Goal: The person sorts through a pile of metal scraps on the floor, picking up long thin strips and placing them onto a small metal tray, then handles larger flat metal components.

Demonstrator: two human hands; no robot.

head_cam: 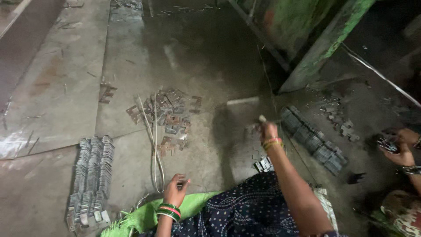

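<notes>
On concrete floor point(206, 57): left hand point(175, 189) loosely curled, holding nothing; right hand point(268, 131) pinching small pale piece point(262, 118) near stacked metal brackets point(312, 139).

Green cloth point(144, 215), dark blue white-dotted garment point(245, 210), grey metal plates point(90, 175), green-painted beam point(324, 44)

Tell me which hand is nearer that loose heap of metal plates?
Probably the left hand: it rests just below the heap. The right hand is off to the side, its fingers pinching something small.
</notes>
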